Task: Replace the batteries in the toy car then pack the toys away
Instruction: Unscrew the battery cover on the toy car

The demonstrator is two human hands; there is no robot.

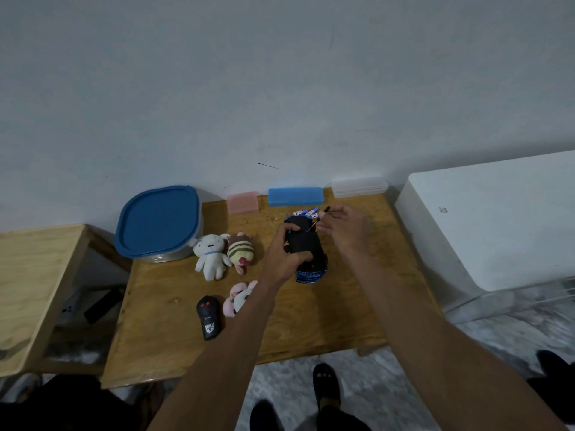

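The blue toy car (311, 259) lies upside down on the wooden table (311, 321), its black underside facing up. My left hand (287, 247) grips the car's left side. My right hand (345, 225) pinches a thin screwdriver (317, 220), whose tip points down at the car's far end. Several blue-and-white batteries (306, 212) lie just behind the car. Left of the car lie a white plush (210, 255), a striped plush (241, 250) and a pink-and-white plush (241, 298). A black remote control (209, 317) sits near the front.
A round container with a blue lid (158, 222) stands at the table's back left. Pink (243, 203), blue (295, 195) and clear (359, 187) small boxes line the wall. A white box (491, 219) sits to the right, a second wooden table (34, 290) to the left.
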